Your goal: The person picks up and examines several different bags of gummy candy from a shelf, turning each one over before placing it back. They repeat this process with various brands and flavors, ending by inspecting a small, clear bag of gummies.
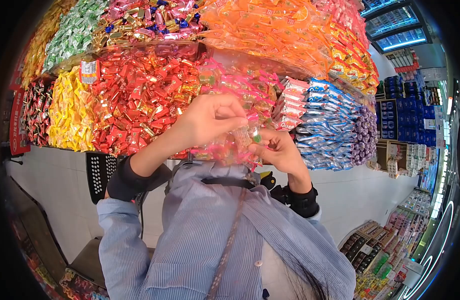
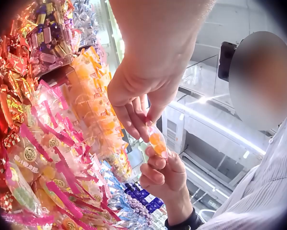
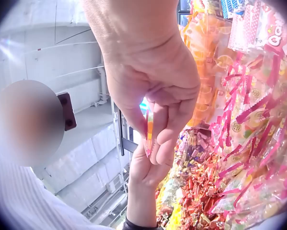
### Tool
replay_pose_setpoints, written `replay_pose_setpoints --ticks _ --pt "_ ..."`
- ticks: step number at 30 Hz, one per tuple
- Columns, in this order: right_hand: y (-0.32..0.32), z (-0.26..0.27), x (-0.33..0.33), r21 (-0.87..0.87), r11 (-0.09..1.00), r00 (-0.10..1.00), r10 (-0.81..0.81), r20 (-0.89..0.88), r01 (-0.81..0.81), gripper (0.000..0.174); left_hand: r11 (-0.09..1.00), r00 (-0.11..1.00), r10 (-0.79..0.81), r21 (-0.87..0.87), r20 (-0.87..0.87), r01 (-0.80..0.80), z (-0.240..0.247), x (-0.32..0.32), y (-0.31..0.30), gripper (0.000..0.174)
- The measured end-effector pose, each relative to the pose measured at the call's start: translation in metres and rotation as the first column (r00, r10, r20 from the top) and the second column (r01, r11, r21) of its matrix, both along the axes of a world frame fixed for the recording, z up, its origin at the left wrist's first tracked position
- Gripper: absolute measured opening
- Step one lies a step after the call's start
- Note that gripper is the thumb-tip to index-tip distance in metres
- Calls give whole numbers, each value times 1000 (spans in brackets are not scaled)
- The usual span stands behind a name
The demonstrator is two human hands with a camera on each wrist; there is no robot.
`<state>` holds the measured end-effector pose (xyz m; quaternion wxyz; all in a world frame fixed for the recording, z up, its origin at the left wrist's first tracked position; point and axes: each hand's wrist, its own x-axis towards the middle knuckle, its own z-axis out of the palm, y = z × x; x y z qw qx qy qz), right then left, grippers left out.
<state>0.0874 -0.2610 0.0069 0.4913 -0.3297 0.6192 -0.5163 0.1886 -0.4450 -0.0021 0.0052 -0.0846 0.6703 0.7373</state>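
Observation:
Above the pink-edged candies, both hands pinch one small wrapped candy (image 1: 246, 137) between them. Its clear wrapper shows orange pieces in the left wrist view and has a pink end in the right wrist view. My left hand (image 1: 212, 120) grips one end of the wrapper (image 2: 157, 142) between thumb and fingertips. The opposite end is pinched by my right hand (image 1: 281, 151), thumb against curled fingers. Seen from the right wrist, the candy (image 3: 149, 125) stands edge-on between the two hands. Similar clear packets with pink ends (image 2: 52, 167) lie piled just beneath.
Red wrapped candies (image 1: 140, 95) fill the bin at left, beside yellow ones (image 1: 71, 112). White and blue packets (image 1: 325, 125) lie to the right. Orange packets (image 1: 270, 30) are heaped in the raised bin behind. A clear divider (image 1: 165, 47) separates the rows.

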Motion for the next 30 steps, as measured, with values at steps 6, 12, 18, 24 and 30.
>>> replay_pose_setpoints --ticks 6,12,18,24,30 --pt "1 -2 -2 -7 1000 1000 -3 -24 3 15 1000 1000 -22 20 14 22 3 1 -2 6" --pt "0 -6 -6 -162 955 967 -235 100 249 17 985 997 72 159 -31 -66 -9 -1 -4 7" --pt "7 -13 -14 -153 963 974 -225 3 223 12 998 998 -50 34 24 49 -16 1 -7 7" --pt "4 -12 -11 -132 957 966 -255 36 258 22 995 1000 7 100 -23 -4 -14 2 -4 7" --pt "4 -17 -16 -145 971 922 -127 365 191 45 897 966 -13 -430 -258 -103 8 10 -3 5"
